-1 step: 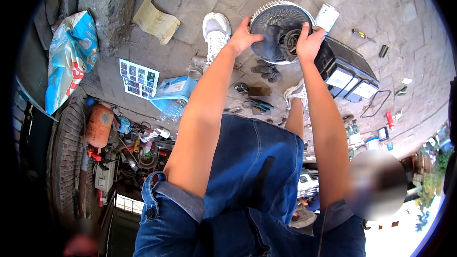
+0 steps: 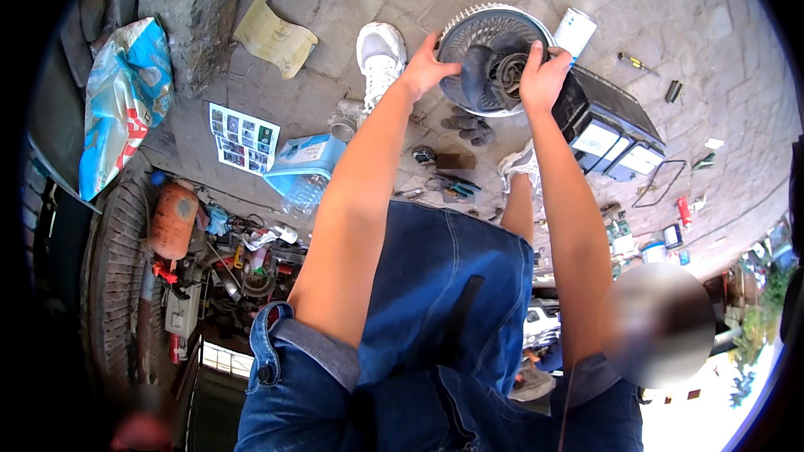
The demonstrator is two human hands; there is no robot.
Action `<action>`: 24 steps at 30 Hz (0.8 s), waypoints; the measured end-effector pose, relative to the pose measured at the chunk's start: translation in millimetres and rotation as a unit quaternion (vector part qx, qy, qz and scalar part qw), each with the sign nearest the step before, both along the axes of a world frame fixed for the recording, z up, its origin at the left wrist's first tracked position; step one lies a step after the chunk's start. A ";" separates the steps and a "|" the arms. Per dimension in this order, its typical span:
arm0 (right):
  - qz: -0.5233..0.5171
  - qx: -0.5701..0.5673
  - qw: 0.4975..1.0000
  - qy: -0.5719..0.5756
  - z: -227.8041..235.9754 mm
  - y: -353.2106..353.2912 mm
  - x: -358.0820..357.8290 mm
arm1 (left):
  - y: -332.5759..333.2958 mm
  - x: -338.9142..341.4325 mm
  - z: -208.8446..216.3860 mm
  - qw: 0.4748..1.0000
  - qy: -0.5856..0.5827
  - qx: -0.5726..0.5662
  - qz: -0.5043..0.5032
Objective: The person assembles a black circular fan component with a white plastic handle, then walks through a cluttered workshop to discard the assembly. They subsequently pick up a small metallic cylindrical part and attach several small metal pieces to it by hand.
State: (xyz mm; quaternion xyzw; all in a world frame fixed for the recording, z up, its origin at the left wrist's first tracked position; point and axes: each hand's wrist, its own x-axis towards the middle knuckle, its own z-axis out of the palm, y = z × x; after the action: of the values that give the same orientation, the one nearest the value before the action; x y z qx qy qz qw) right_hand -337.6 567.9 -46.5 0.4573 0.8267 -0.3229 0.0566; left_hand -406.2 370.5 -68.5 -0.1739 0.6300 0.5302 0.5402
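A round fan (image 2: 509,23) with a white ribbed rim, dark grille and black blades is held over the stone ground in front of me. Coiled, dusty metal parts show at its centre. On its left edge, my left hand (image 2: 425,75) grips the rim, thumb on the inner side and fingers partly behind it. Opposite, my right hand (image 2: 544,77) clasps the right edge with the thumb laid along the rim. The fan's underside is hidden. Dark gloves (image 2: 471,128) lie just below it, near my feet.
To the right stand a black box (image 2: 615,113) and a white can (image 2: 574,31), with a screwdriver (image 2: 632,60) beyond. On the left lie a printed sheet (image 2: 243,138), a blue container (image 2: 310,153) and a yellowed paper (image 2: 275,38). Pliers (image 2: 458,187) rest between my feet.
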 end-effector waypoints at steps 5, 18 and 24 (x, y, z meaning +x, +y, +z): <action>0.053 0.030 0.998 -0.033 73.0 -19.3 -34.2 | -21.1 0.8 74.0 0.978 -0.132 0.035 0.160; 0.051 -0.138 0.983 0.108 318.9 -69.0 -192.7 | -108.7 -78.2 255.8 0.940 -0.072 0.104 0.317; 0.001 -0.377 0.905 0.195 286.0 -55.2 -247.1 | -139.9 -126.0 273.8 0.935 -0.031 0.105 0.337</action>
State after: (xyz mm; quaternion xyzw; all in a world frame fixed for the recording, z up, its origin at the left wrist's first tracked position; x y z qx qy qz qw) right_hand -584.8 512.7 239.6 0.3289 0.6382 -0.6932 0.0632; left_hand -532.2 230.5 205.3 -0.3342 0.4580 0.7387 0.3644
